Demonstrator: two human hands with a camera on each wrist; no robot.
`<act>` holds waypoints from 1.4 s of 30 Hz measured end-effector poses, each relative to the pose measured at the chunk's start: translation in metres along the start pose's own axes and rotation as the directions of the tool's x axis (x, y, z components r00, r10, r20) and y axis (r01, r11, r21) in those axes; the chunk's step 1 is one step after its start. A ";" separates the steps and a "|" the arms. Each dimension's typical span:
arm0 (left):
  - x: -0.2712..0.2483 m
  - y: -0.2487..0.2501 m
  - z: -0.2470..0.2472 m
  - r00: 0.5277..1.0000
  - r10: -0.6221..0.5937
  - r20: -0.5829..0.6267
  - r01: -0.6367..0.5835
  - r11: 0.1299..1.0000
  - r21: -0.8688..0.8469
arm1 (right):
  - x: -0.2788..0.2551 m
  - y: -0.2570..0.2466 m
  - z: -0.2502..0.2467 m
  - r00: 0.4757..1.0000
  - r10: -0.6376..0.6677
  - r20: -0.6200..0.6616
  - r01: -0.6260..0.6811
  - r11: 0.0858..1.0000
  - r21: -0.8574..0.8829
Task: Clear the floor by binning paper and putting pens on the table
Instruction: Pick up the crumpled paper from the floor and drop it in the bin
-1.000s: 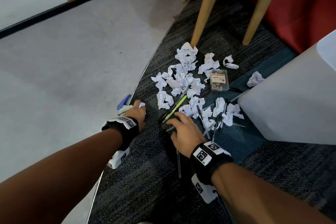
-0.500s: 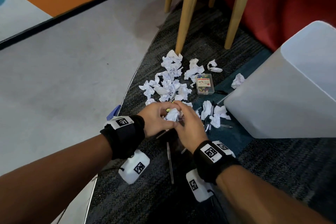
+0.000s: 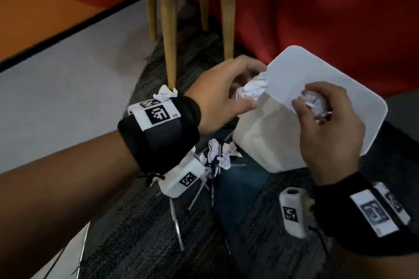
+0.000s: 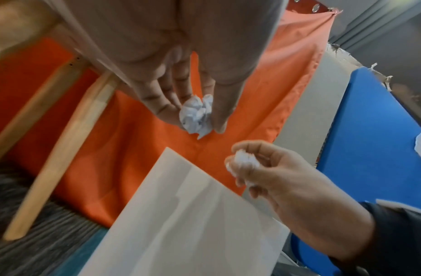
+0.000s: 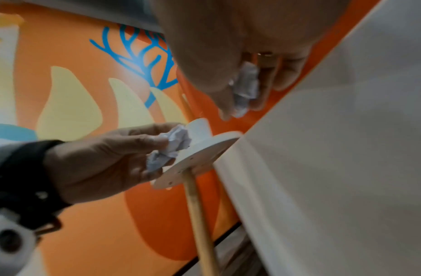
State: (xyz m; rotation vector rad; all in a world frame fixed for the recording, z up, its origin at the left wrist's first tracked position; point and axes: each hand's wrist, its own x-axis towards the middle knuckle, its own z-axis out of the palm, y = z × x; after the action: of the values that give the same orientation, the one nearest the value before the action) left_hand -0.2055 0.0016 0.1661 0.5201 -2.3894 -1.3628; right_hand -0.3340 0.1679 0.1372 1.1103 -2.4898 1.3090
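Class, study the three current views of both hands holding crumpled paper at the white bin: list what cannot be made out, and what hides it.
- Inside of the white plastic bin: head view shows only its outer walls and rim.
- Crumpled white paper ball in the right hand: mostly covered by fingers, blurred.
- Thin pens on the dark carpet: count unclear, the left hand's wrist camera overlaps them.
- Tabletop: cut off by the head view's upper edge.

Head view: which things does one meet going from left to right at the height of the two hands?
Left wristband → left hand → crumpled paper in the left hand → near corner of the white bin → crumpled paper in the right hand → right hand
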 end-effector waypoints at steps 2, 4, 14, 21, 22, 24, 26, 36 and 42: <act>0.012 0.009 0.008 0.999 0.017 -0.033 -0.018 0.999 -0.035 | 0.006 0.016 -0.007 0.999 0.036 0.026 -0.033 0.993 -0.117; 0.019 0.012 0.016 0.998 0.032 -0.048 -0.033 0.999 -0.016 | 0.008 0.025 -0.008 0.993 0.096 0.070 -0.083 0.981 -0.175; 0.046 0.022 0.045 0.995 0.095 -0.015 -0.092 0.987 0.131 | 0.012 0.028 -0.001 0.977 0.195 0.088 -0.177 0.967 -0.181; 0.049 0.020 0.053 0.992 0.127 0.006 -0.126 0.973 0.192 | 0.004 0.030 -0.004 0.984 0.161 0.077 -0.150 0.980 -0.134; 0.050 0.020 0.054 0.991 0.131 0.010 -0.130 0.973 0.193 | 0.004 0.029 -0.004 0.986 0.153 0.072 -0.143 0.981 -0.128; 0.052 0.022 0.056 0.992 0.119 0.042 -0.126 0.964 0.234 | 0.004 0.029 -0.005 0.987 0.147 0.064 -0.138 0.983 -0.117; 0.055 0.021 0.057 0.991 0.100 0.085 -0.121 0.945 0.303 | 0.004 0.029 -0.006 0.987 0.149 0.060 -0.142 0.984 -0.109; 0.030 0.001 0.043 0.983 0.178 0.041 -0.181 0.917 0.354 | -0.005 0.015 -0.004 0.995 -0.094 -0.040 0.095 0.995 0.017; -0.003 -0.049 0.035 0.991 -0.073 0.114 0.001 0.847 0.532 | -0.041 -0.001 0.021 0.940 -0.335 0.068 0.317 0.929 0.192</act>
State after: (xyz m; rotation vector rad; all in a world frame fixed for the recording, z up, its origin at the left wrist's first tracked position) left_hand -0.2122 0.0060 0.1068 0.6329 -2.8847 -0.7399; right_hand -0.2990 0.1739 0.1079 1.5868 -2.1532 1.4247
